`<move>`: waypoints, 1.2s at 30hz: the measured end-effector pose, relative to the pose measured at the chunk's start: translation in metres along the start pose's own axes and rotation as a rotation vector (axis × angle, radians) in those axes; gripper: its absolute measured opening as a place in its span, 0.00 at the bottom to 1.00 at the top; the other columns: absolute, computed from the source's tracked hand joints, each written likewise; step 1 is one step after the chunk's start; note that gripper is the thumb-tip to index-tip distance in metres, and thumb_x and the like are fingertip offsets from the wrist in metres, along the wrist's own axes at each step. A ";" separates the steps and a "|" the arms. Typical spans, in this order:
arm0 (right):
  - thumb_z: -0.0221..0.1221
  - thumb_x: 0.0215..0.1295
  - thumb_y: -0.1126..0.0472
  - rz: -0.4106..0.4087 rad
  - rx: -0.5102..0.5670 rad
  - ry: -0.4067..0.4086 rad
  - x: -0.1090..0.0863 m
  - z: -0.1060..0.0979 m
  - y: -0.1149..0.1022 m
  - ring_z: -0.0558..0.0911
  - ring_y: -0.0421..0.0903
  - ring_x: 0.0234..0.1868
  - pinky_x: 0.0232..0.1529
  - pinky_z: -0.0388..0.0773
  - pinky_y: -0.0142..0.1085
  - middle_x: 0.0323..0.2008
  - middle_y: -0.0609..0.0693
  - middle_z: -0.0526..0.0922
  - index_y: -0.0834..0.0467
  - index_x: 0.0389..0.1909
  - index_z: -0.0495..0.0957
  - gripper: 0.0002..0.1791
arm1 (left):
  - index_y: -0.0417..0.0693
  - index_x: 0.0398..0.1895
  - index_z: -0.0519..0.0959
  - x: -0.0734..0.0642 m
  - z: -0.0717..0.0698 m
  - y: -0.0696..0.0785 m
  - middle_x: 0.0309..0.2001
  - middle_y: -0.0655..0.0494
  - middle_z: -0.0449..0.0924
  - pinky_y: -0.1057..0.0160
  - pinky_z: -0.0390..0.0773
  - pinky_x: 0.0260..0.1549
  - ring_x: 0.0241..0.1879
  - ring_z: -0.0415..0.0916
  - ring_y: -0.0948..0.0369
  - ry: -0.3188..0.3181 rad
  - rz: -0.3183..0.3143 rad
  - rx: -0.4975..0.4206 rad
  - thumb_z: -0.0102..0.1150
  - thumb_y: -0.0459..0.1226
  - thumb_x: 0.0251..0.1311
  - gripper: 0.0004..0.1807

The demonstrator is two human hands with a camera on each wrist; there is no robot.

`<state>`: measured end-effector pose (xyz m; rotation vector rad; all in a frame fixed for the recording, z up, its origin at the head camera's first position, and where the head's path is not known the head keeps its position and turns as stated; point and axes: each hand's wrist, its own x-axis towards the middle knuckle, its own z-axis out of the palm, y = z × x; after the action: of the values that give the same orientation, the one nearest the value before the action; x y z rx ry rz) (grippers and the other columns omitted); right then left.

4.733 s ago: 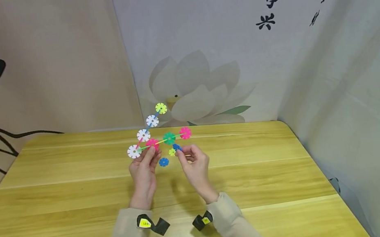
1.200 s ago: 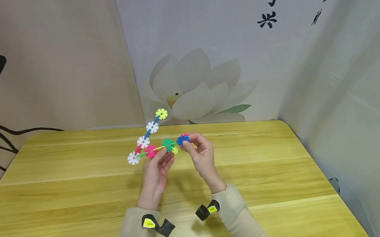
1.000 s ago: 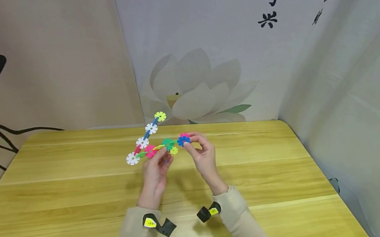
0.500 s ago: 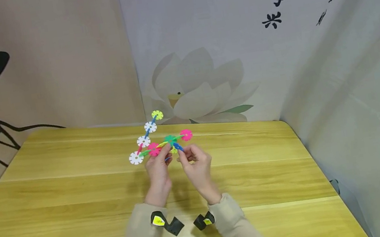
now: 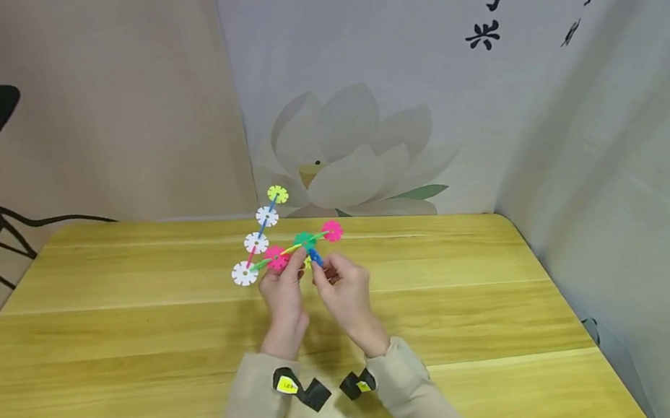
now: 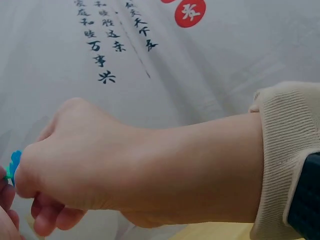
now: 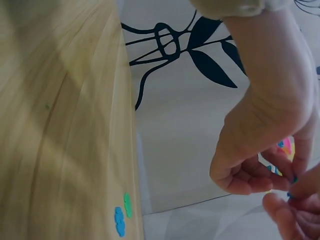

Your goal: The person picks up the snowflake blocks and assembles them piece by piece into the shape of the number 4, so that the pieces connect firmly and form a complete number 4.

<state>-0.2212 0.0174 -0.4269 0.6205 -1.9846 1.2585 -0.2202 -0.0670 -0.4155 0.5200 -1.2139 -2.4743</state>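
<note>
Over the table (image 5: 100,348), hands (image 5: 284,301) (image 5: 347,296) angle together, left pinching disc chain (image 5: 275,257), right blue disc (image 5: 315,257).

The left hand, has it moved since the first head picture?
Yes: judged against the printed lotus, the left hand has shifted to the right.

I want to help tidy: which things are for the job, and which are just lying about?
For the job:
linked flower-shaped discs, pinched in the left hand
blue piece, pinched in the right hand

Not in use:
other blue piece and green piece, seemingly on the table, perhaps spares
lotus print, background only
</note>
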 end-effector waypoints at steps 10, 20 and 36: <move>0.59 0.54 0.75 -0.051 -0.196 -0.007 0.002 -0.001 -0.005 0.67 0.37 0.11 0.11 0.60 0.19 0.10 0.49 0.70 0.62 0.12 0.70 0.15 | 0.53 0.10 0.72 0.001 0.004 -0.002 0.15 0.66 0.74 0.70 0.73 0.29 0.21 0.68 0.70 -0.037 0.118 0.074 0.63 0.24 0.47 0.18; 0.59 0.57 0.74 -0.060 -0.175 0.024 0.001 -0.003 -0.007 0.73 0.40 0.11 0.12 0.66 0.19 0.12 0.51 0.74 0.65 0.17 0.74 0.11 | 0.53 0.17 0.74 -0.007 0.003 -0.002 0.19 0.65 0.76 0.73 0.73 0.28 0.25 0.70 0.69 -0.053 0.102 0.094 0.63 0.27 0.50 0.13; 0.58 0.56 0.76 -0.194 -0.250 0.075 -0.001 -0.001 -0.006 0.69 0.41 0.13 0.12 0.66 0.23 0.14 0.51 0.72 0.65 0.18 0.73 0.10 | 0.53 0.16 0.79 -0.010 0.005 -0.004 0.18 0.65 0.79 0.74 0.77 0.25 0.23 0.75 0.70 -0.131 0.313 -0.022 0.63 0.24 0.50 0.15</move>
<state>-0.2159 0.0161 -0.4235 0.6148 -1.9285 0.8883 -0.2141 -0.0569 -0.4147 0.1490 -1.2108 -2.2787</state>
